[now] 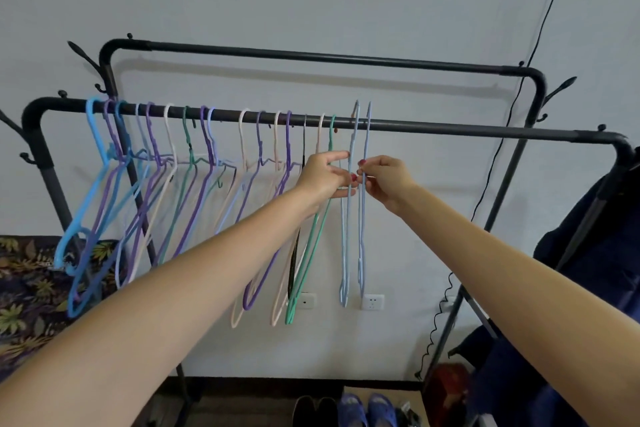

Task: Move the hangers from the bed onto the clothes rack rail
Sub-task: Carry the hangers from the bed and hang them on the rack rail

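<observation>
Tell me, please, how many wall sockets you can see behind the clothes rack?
2, both low on the wall: one wall socket behind the green hanger's lower end, the other just right of the two light blue hangers. More may be hidden.

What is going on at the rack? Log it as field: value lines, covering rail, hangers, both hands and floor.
front rail: front rail carries a row of coloured hangers, bunched toward its left end
back rail: back rail bare where visible
held hangers: two light blue hangers, hooks over the front rail
left hand: left hand grips the left one
right hand: right hand pinches the right one
floor: blue shoes
</observation>
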